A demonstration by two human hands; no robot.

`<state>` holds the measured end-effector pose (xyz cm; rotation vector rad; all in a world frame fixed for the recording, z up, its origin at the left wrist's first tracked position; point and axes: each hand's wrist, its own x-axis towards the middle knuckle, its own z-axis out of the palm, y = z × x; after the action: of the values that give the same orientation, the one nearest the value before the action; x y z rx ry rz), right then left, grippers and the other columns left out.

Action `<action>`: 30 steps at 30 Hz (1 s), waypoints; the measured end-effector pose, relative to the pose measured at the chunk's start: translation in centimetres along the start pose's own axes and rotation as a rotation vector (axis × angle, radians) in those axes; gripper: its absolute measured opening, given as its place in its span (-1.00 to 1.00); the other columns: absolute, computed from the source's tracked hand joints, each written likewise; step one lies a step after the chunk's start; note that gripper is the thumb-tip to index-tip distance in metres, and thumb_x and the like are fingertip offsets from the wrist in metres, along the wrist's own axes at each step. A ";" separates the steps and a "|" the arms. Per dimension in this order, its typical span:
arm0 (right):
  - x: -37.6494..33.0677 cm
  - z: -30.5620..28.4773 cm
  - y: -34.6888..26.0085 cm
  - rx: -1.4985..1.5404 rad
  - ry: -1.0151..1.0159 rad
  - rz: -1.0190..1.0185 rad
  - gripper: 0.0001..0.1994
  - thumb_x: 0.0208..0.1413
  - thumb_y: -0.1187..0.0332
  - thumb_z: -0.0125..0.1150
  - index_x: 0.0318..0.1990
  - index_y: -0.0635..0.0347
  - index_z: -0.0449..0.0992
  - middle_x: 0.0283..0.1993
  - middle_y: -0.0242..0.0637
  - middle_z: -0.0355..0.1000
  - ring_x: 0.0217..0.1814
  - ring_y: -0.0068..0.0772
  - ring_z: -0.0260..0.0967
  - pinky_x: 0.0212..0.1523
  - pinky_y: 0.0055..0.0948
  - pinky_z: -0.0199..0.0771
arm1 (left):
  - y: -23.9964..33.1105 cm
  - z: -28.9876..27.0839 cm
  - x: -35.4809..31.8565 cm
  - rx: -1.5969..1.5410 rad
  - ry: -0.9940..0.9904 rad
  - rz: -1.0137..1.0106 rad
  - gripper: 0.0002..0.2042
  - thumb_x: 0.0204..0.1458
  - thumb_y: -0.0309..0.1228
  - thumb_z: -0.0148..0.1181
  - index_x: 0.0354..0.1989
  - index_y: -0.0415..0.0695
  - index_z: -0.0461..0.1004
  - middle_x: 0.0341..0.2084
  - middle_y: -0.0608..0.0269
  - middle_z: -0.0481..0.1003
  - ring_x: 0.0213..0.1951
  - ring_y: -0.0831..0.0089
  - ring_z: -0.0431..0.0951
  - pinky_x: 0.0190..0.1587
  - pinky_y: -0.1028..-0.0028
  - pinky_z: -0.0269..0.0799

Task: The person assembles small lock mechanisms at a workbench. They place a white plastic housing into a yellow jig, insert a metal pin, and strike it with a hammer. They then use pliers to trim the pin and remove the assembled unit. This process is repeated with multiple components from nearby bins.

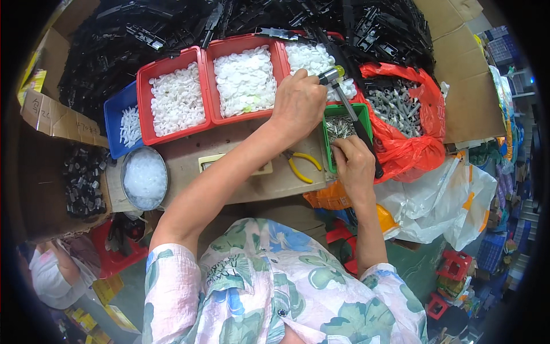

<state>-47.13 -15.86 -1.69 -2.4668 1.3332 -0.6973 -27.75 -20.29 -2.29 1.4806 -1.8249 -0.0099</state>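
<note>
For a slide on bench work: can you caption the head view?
Left hand reaches over red trays of white parts; right hand picks in a green bin beside a hammer.

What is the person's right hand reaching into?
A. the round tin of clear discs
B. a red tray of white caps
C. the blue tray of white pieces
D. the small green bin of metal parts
D: the right hand has its fingertips in the green bin of small metal parts.

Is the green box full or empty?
Neither: the green box holds a shallow pile of small shiny metal pieces, with its walls showing above them. The right hand reaches in, hiding part of it.
</note>
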 end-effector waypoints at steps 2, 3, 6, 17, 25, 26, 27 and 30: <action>-0.2 0.2 0.3 0.013 0.010 0.012 -0.90 0.03 0.53 0.29 -0.27 0.31 0.57 -0.33 -0.10 0.44 -0.25 0.02 0.46 -0.25 -0.13 0.43 | 0.2 0.0 -0.1 0.005 0.019 0.007 -0.92 -0.09 -0.49 0.30 -0.44 -0.21 0.66 -0.51 0.14 0.53 -0.31 0.17 0.50 -0.22 0.24 0.46; -0.1 0.3 0.2 -0.013 0.008 -0.003 -0.90 0.04 0.53 0.28 -0.27 0.31 0.57 -0.33 -0.09 0.44 -0.26 0.02 0.46 -0.25 -0.12 0.43 | 0.2 0.0 -0.1 -0.025 0.034 -0.003 -0.92 -0.09 -0.50 0.29 -0.43 -0.22 0.65 -0.52 0.14 0.53 -0.32 0.17 0.50 -0.23 0.24 0.45; 0.3 0.5 -0.1 -0.067 0.001 -0.039 -0.90 0.04 0.54 0.26 -0.26 0.30 0.56 -0.33 -0.08 0.44 -0.26 0.04 0.45 -0.24 -0.12 0.43 | 0.1 -0.8 -0.4 -0.127 0.063 -0.044 -0.92 -0.09 -0.52 0.29 -0.42 -0.24 0.64 -0.54 0.15 0.52 -0.37 0.21 0.49 -0.27 0.26 0.43; 0.0 -0.3 -0.4 0.141 0.084 0.049 -0.95 0.05 0.55 0.23 -0.34 0.29 0.48 -0.36 -0.12 0.41 -0.34 -0.06 0.48 -0.33 -0.17 0.46 | 1.9 -8.3 -7.1 -1.280 -0.062 -0.979 -0.84 0.11 -0.42 0.28 -0.22 -0.23 0.55 -0.50 0.39 0.48 -0.45 0.64 0.40 -0.38 0.59 0.26; 0.5 -2.0 -7.1 0.607 -0.195 -0.065 -0.94 0.07 0.50 0.23 -0.33 0.31 0.49 -0.42 -0.20 0.42 -0.49 -0.33 0.41 -0.44 -0.40 0.40 | 3.2 -8.8 -11.3 -1.750 -0.045 -1.135 -0.86 0.16 -0.37 0.23 -0.26 -0.16 0.46 -0.52 0.41 0.37 -0.42 0.55 0.44 -0.37 0.55 0.32; 0.6 -1.8 -7.4 0.622 -0.223 -0.060 -0.94 0.07 0.51 0.21 -0.34 0.31 0.49 -0.43 -0.19 0.43 -0.49 -0.32 0.41 -0.43 -0.40 0.38 | 3.1 -9.0 -11.5 -1.764 -0.047 -1.130 -0.87 0.16 -0.37 0.23 -0.27 -0.16 0.46 -0.52 0.41 0.37 -0.42 0.54 0.44 -0.37 0.55 0.32; 0.7 -1.6 -7.7 0.636 -0.252 -0.055 -0.95 0.08 0.51 0.20 -0.35 0.32 0.49 -0.44 -0.19 0.45 -0.49 -0.31 0.40 -0.42 -0.40 0.36 | 3.1 -9.1 -11.7 -1.778 -0.048 -1.124 -0.87 0.16 -0.37 0.23 -0.28 -0.15 0.45 -0.52 0.41 0.37 -0.42 0.54 0.44 -0.37 0.55 0.32; 0.9 -1.4 -8.4 0.612 -0.297 -0.106 -0.91 0.11 0.47 0.16 -0.33 0.34 0.48 -0.45 -0.12 0.44 -0.47 -0.24 0.42 -0.40 -0.36 0.39 | 3.1 -9.6 -12.1 -1.774 -0.052 -1.117 -0.87 0.16 -0.36 0.23 -0.28 -0.14 0.45 -0.52 0.42 0.38 -0.44 0.56 0.44 -0.38 0.56 0.35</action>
<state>-41.41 -12.01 3.37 -2.0445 0.7420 -0.6147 -24.67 -4.96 -0.78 0.7828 -0.2190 -1.6631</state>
